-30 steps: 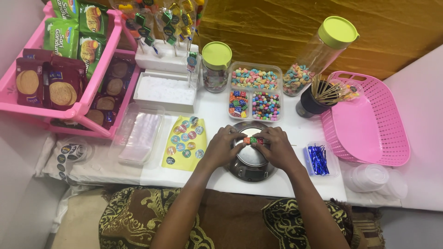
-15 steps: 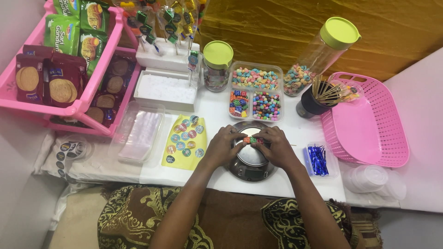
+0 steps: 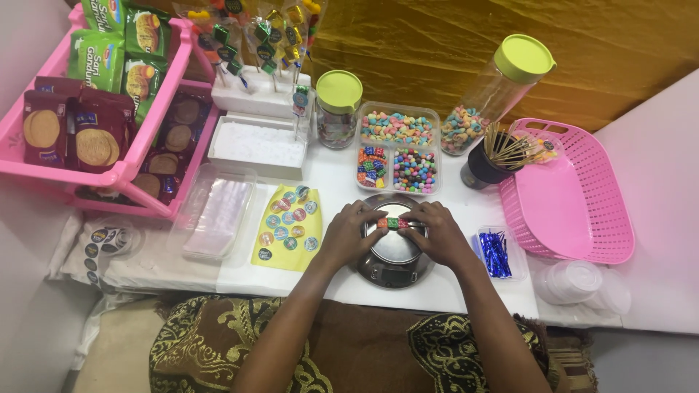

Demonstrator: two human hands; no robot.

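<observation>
Both hands meet right over the round steel kitchen scale (image 3: 394, 251), and between the fingertips sits a short row of small coloured candies (image 3: 392, 223), red, green and orange. The left hand (image 3: 349, 234) comes in from 7 o'clock and the right hand (image 3: 435, 233) from 5 o'clock, each pinched shut on one end of the row, fingers curled, wrists low on the worktop (image 3: 335, 175). Holding it from both ends probably keeps the little pieces lined up and stops them rolling off the pan.

Supplies sit within easy reach: the divided clear candy tray (image 3: 399, 149) at 12 o'clock from the scale, a yellow sticker sheet (image 3: 287, 227) at 9 o'clock, and a tub of blue twist ties (image 3: 496, 253) at 3 o'clock. The pink basket (image 3: 564, 193) is farther out around 2 o'clock, just beside a dark cup of wooden skewers (image 3: 494, 154).
</observation>
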